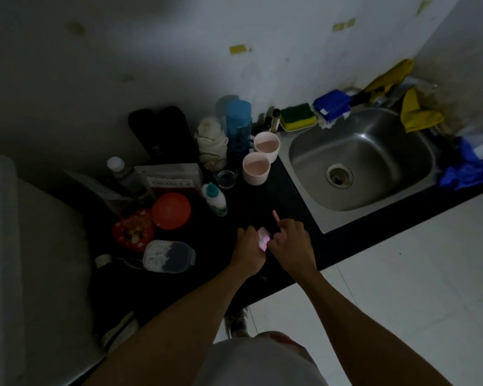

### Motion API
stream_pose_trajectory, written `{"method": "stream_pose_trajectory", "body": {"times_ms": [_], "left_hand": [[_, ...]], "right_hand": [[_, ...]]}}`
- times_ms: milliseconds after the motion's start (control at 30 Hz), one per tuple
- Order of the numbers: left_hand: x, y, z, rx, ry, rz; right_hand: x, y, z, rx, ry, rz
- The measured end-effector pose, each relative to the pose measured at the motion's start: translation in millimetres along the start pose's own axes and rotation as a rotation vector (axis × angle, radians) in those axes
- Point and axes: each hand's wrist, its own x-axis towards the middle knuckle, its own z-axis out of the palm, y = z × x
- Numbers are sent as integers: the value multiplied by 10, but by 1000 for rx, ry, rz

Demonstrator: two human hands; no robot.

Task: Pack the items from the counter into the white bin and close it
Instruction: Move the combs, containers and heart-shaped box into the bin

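Note:
My left hand and my right hand meet over the front of the black counter, both closed on a small pink packet held between them. My right index finger points away from me. Left of my hands lie a lidded plastic container, a red heart-shaped tin and an orange lid. Further back stand a small white bottle, two pink cups, a blue bottle and a flat packet. The white bin is at the far left.
A steel sink fills the counter's right part, with a sponge, blue cloths and yellow gloves around it. Black slippers lean on the back wall. White tiled floor lies to the right below the counter edge.

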Motion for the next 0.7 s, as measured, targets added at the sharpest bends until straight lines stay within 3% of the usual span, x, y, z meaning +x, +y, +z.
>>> {"method": "stream_pose_trajectory", "body": {"times_ms": [333, 500, 700], "left_hand": [[-347, -42, -948, -653, 30, -70], [-591, -83, -1633, -773, 91, -18], [-920, -301, -2371, -771, 342, 59]], "right_hand": [[-257, -681, 87, 639, 29, -77], [-286, -1304, 127, 763, 8, -228], [-465, -2136, 122, 817, 7, -409]]}}
